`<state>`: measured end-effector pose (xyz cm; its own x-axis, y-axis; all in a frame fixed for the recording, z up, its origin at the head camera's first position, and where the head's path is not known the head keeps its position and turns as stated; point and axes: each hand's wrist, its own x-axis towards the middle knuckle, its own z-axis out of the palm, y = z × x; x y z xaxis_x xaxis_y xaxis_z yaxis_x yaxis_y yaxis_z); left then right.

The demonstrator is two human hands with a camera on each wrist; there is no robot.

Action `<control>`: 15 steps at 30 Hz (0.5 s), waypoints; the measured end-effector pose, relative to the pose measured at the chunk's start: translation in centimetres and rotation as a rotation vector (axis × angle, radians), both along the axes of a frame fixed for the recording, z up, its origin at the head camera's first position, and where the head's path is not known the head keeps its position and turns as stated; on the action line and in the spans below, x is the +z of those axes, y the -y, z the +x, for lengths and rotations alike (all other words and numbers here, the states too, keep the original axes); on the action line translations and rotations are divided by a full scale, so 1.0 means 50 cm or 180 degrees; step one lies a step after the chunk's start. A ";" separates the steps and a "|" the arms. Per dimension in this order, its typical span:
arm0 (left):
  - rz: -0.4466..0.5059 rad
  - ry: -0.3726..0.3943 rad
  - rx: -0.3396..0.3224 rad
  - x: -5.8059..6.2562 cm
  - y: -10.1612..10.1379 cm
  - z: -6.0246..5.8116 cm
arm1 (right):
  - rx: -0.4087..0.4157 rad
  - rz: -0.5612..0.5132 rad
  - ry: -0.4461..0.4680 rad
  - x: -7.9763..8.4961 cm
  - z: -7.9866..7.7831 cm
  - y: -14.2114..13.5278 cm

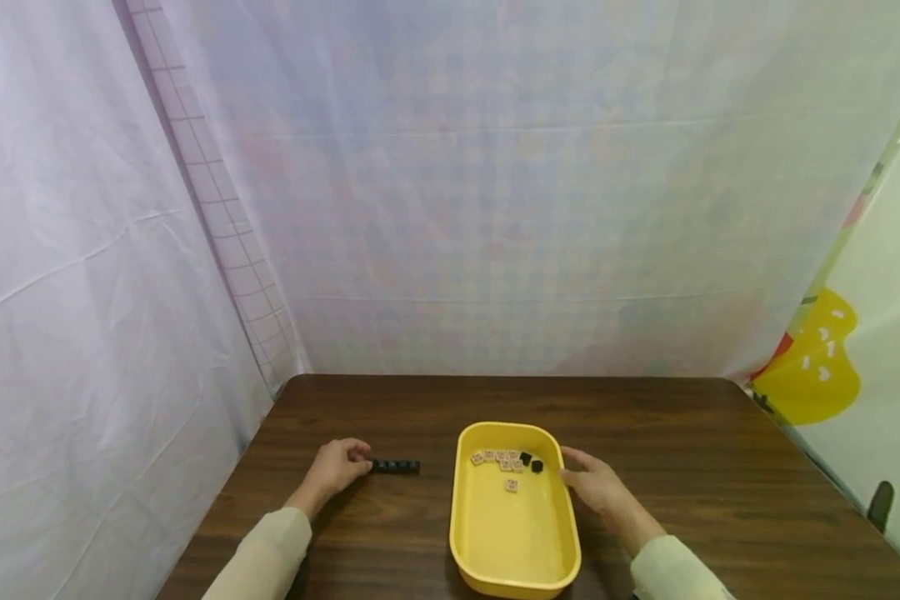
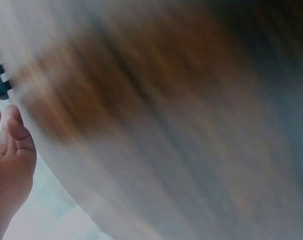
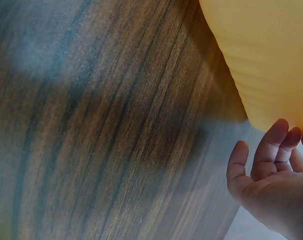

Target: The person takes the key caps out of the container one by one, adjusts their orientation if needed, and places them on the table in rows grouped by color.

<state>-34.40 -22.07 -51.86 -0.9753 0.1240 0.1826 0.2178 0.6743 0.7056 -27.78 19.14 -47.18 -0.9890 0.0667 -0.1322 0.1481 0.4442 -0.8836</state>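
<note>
Head view: left hand [image 1: 336,467] at end of black block row [image 1: 399,467] on surface [image 1: 390,533], can't tell whether gripping; right hand [image 1: 600,487], loosely spread, beside yellow tray [image 1: 513,533]. Left wrist: fingers right by row's end. Right wrist: fingertips at tray's wall.

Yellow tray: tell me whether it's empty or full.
Neither: in the head view, pale cubes and two black cubes sit toward the tray's far end; its near end is bare.

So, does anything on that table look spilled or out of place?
Nothing looks spilled. Slightly odd: in the yellow tray, one pale block sits apart from the other pale ones, and two black blocks lie there although a neat black row lies by the left hand.
</note>
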 end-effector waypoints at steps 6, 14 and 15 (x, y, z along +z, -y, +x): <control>0.0316 -0.0142 -0.0062 0.033 -0.050 0.000 | 0.0005 0.0025 -0.0012 0.000 0.000 0.001; 0.0506 -0.0102 -0.0603 0.096 -0.188 0.015 | 0.0155 0.0016 -0.0111 -0.002 0.006 0.029; 0.0524 -0.0110 -0.0671 0.102 -0.207 0.017 | 0.0152 -0.0012 -0.0117 -0.002 0.007 0.034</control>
<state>-33.57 -11.71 -46.74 -0.9239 0.2897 0.2500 0.3673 0.4882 0.7917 -27.42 17.44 -47.29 -0.9952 0.0188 -0.0959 0.0942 0.4466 -0.8898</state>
